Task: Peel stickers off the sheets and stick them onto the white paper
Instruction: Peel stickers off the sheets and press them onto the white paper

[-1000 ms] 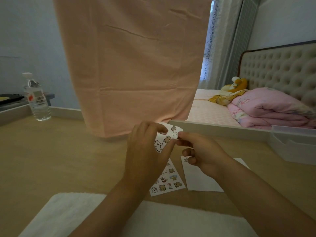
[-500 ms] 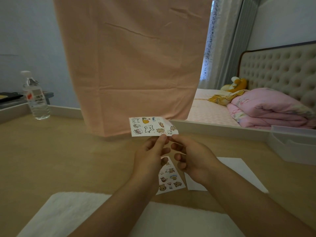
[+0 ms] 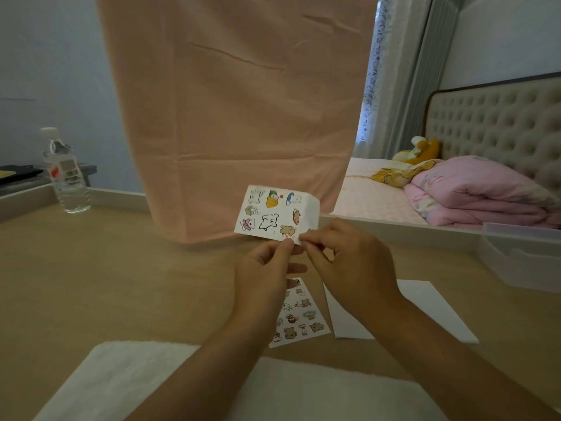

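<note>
The held sheet (image 3: 273, 214) has tipped up to face the viewer, and the right hand (image 3: 355, 268) has closed onto its near right corner with curled fingertips. The sheet is thin glossy paper, slightly curled, printed with cartoon animals. The left hand (image 3: 261, 278) pinches its near edge, thumb up. A second sheet (image 3: 300, 314) and the flat white paper (image 3: 425, 305) lie on the wooden table (image 3: 121, 284) beneath the hands.
</note>
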Tool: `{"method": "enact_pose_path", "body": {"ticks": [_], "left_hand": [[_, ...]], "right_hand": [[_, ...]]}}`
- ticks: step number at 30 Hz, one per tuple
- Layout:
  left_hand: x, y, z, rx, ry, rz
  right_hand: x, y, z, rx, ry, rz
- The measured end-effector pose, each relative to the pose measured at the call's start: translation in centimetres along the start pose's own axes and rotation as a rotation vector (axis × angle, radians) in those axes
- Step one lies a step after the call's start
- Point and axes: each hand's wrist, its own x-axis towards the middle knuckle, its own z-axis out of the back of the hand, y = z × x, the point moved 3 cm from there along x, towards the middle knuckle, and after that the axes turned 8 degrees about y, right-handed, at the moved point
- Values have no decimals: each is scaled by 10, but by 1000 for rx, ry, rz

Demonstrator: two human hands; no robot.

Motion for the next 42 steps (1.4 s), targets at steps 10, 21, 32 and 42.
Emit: {"method": "enact_pose_path", "body": {"ticks": [10, 21, 32, 42], "left_hand": [[2, 3, -1, 39, -22, -79], [3, 5, -1, 75, -34, -181], [3, 3, 1, 179, -21, -257], [4, 9, -2, -187, 31, 6]], "right_hand": [[-1, -1, -8, 277, 114, -273], [1, 0, -5, 693, 159, -519], [3, -3, -3, 695, 186, -539], [-3, -2, -7, 170, 159, -282]]}}
